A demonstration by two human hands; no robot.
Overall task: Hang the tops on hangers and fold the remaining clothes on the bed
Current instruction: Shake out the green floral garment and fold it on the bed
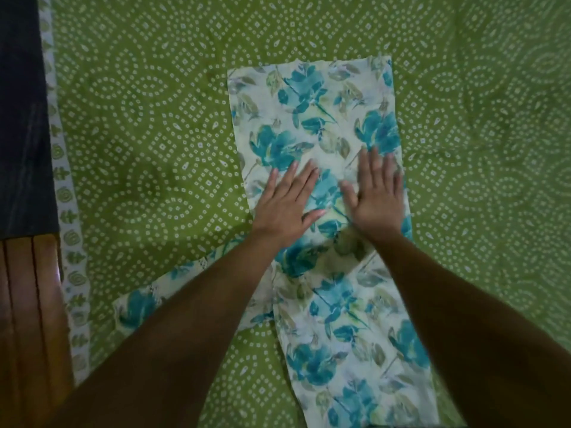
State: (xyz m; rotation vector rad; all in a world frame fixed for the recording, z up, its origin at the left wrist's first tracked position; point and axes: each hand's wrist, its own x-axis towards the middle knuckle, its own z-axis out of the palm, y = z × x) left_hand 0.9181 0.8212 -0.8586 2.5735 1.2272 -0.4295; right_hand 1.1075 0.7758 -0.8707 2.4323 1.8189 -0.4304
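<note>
With the left hand [285, 203] and right hand [375, 196] pressing flat, fingers straight and gripping nothing, on the floral garment [321, 118] spread mid-bed [154, 118], its loose flap left of the hands could bunch when folded.

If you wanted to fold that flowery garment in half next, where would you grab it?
Probably at the far hem of the floral garment, pinching its two corners from above and drawing them toward the body. That edge lies straight, flat and free on the green bedsheet, while the left hand and right hand press flat on the middle, pinning a fold line.
</note>
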